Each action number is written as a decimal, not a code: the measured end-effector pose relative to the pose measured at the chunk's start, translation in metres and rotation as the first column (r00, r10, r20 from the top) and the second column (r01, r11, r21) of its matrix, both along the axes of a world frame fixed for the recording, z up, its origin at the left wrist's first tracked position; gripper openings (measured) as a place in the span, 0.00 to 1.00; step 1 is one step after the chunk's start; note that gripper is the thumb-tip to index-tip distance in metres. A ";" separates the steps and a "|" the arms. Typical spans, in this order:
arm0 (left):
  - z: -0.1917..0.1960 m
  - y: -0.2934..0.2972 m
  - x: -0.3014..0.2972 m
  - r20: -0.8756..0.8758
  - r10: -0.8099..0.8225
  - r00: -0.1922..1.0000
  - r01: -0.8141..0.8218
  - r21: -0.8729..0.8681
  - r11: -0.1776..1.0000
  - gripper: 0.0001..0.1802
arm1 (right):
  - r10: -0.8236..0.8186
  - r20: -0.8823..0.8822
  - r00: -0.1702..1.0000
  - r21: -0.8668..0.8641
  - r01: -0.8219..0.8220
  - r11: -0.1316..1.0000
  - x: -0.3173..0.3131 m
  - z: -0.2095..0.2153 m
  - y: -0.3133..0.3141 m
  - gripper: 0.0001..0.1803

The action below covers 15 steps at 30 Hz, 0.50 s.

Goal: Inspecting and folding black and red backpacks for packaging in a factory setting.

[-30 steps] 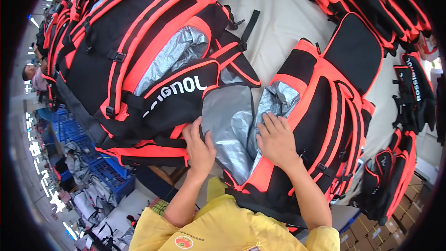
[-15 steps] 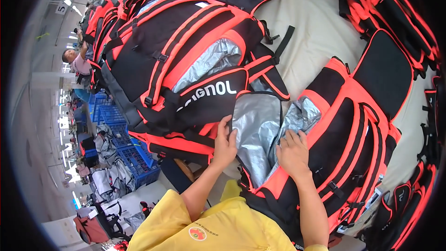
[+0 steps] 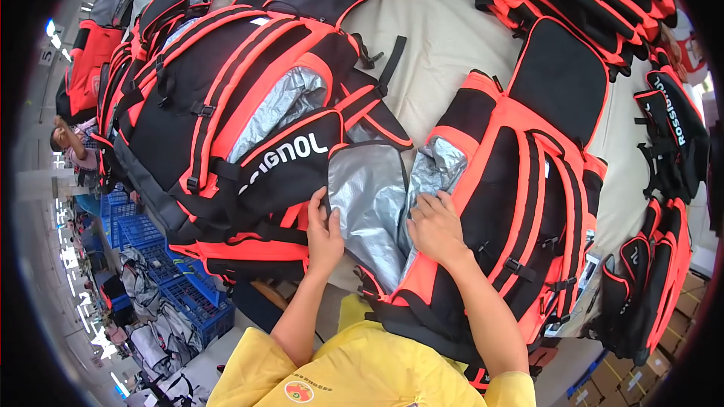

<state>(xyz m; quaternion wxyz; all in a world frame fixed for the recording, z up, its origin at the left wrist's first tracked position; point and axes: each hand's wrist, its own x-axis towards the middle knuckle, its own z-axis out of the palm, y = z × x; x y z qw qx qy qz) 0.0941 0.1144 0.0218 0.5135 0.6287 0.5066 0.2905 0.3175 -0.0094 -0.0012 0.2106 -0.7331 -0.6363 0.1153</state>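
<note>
A black and neon-orange backpack (image 3: 494, 211) lies before me on the table, straps up. Its side panel (image 3: 367, 181) is folded out to the left, baring a silver lining. My left hand (image 3: 325, 235) has its fingers bent around the left edge of that panel. Over the opening's right edge curl the fingers of my right hand (image 3: 436, 227), gripping the silver lining (image 3: 437, 169) beside the orange trim; its fingertips are partly hidden in the folds. A second backpack (image 3: 226, 98) of the same kind lies to the left, close to the folded-out panel.
A pale cloth-covered table (image 3: 445, 34) carries the backpacks. Stacked black and orange bags (image 3: 573, 7) lie at the far right, with more bag pieces (image 3: 648, 279) along the right edge. Blue crates (image 3: 192, 301) stand low on the left. A person (image 3: 75, 143) is at the far left.
The view has turned to the right, so the scene sits further left in the picture. Both hands keep nearly the same places on the backpack.
</note>
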 end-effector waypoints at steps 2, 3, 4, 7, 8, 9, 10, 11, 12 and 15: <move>-0.003 -0.002 -0.002 0.013 0.004 1.000 -0.005 0.009 1.000 0.28 | 0.035 -0.005 0.999 0.036 -0.035 0.999 0.003 0.007 -0.003 0.13; -0.005 -0.003 0.002 0.038 -0.003 0.999 0.003 0.004 1.000 0.28 | 0.067 -0.012 0.998 0.067 -0.066 0.996 0.008 0.012 -0.004 0.13; -0.006 -0.002 0.000 0.055 -0.002 0.998 0.002 0.004 1.000 0.28 | 0.078 -0.009 0.997 0.080 -0.077 0.994 0.011 0.022 -0.005 0.13; -0.005 0.000 -0.005 -0.037 -0.020 0.999 0.017 -0.075 0.997 0.27 | -0.114 -0.181 0.977 0.162 0.144 0.976 0.024 0.071 -0.029 0.14; 0.005 -0.002 0.004 0.006 -0.034 0.999 0.035 -0.072 0.997 0.27 | -0.179 -0.137 0.974 0.180 0.202 0.963 0.032 0.102 -0.044 0.15; 0.005 0.000 0.003 0.039 -0.024 0.999 0.024 0.000 1.000 0.27 | -0.242 -0.127 0.962 0.181 0.263 0.948 0.037 0.117 -0.057 0.14; 0.002 0.006 0.006 0.083 -0.027 0.996 0.022 0.060 0.998 0.27 | -0.286 -0.080 0.955 0.192 0.296 0.936 0.045 0.127 -0.070 0.13; 0.006 0.009 0.000 0.037 -0.045 0.998 0.043 0.049 0.998 0.27 | -0.350 -0.064 0.935 0.158 0.356 0.921 0.049 0.132 -0.086 0.14; 0.033 0.013 0.002 -0.159 -0.111 0.981 0.105 -0.046 0.993 0.29 | -0.417 -0.042 0.908 0.127 0.419 0.899 0.055 0.137 -0.105 0.15; 0.092 0.009 0.039 -0.615 0.048 0.787 0.330 0.484 0.810 0.32 | -0.584 0.060 0.809 0.014 0.584 0.811 0.063 0.138 -0.145 0.26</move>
